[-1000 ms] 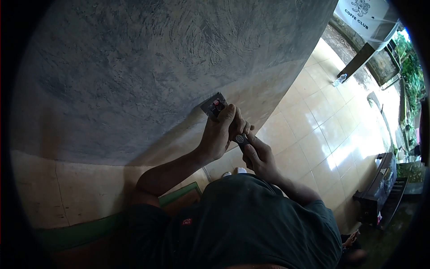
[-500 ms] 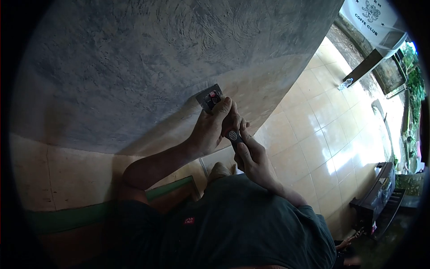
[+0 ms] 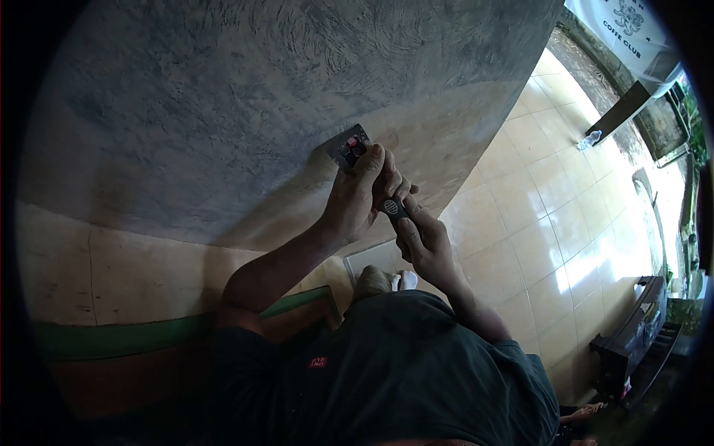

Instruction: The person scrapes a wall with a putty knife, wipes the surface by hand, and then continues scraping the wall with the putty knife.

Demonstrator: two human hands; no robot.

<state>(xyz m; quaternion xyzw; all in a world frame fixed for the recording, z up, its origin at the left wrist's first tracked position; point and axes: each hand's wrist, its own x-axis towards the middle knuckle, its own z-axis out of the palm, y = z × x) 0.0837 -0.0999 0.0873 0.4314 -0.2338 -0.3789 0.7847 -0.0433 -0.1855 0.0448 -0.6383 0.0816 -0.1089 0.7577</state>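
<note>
Tool [image 3: 394, 209] up before the rough wall [image 3: 216, 111], left hand [image 3: 357, 193] gripping it beside the plate [image 3: 341, 152], right hand [image 3: 429, 249] wrapped round the handle! Touching the wall? Can't tell.

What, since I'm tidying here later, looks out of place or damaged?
A clear bottle sits on the tiled floor beside the post, seemingly left there. A thin dark line down the pale wall strip at far left might be a crack.

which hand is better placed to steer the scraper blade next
Probably the left hand: it grips right by the scraper blade, with its thumb pointing toward it. The right hand holds the dark handle farther back.
</note>
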